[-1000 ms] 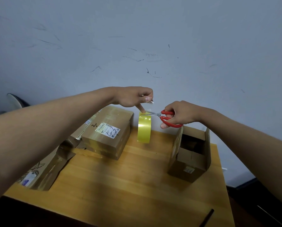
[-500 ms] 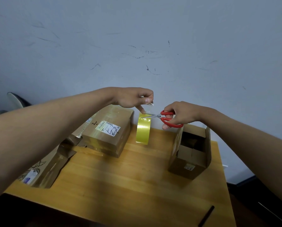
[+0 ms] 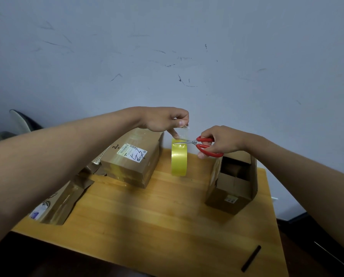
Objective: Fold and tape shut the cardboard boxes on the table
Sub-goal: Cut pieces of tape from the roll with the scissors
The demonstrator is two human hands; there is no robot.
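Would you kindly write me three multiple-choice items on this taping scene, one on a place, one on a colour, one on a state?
1. Where does the roll of tape hang?
A. above the table, between the taped box and the open box
B. inside the open box
C. on the floor

2. What colour are the handles of the scissors?
A. blue
B. red
C. black

3. What state is the box on the right in?
A. taped shut
B. crushed flat
C. open, flaps up

Answers:
1 A: it dangles from the strip pinched by the left hand.
2 B: red loops show in the right hand.
3 C: its dark inside is visible.
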